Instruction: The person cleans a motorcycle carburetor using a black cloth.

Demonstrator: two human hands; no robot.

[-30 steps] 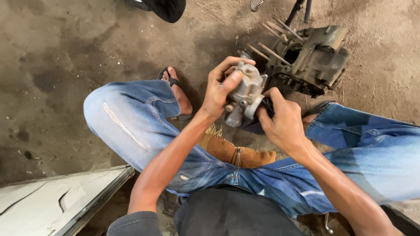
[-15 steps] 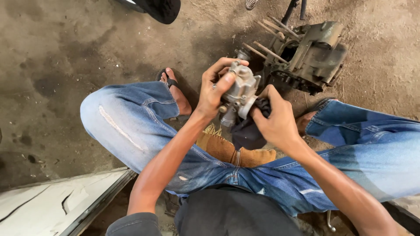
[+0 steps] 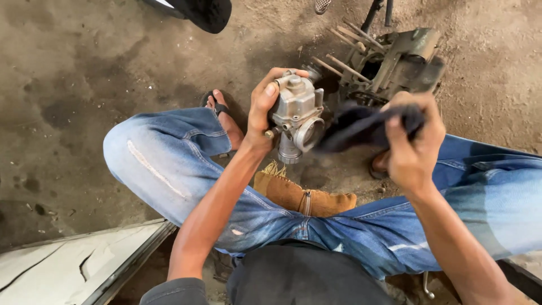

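Beyond the carburetor (image 3: 296, 116), passage is blocked by the engine block (image 3: 389, 62) with its protruding studs; bare floor (image 3: 84, 73) is left open to its left.

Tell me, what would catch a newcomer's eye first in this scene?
First, the silvery cast-metal carburettor with a round opening, held up at centre frame in the left hand. Beside it, the right hand grips a dark crumpled cloth. Behind them, on the dusty concrete floor, sits a grimy engine block with protruding studs.
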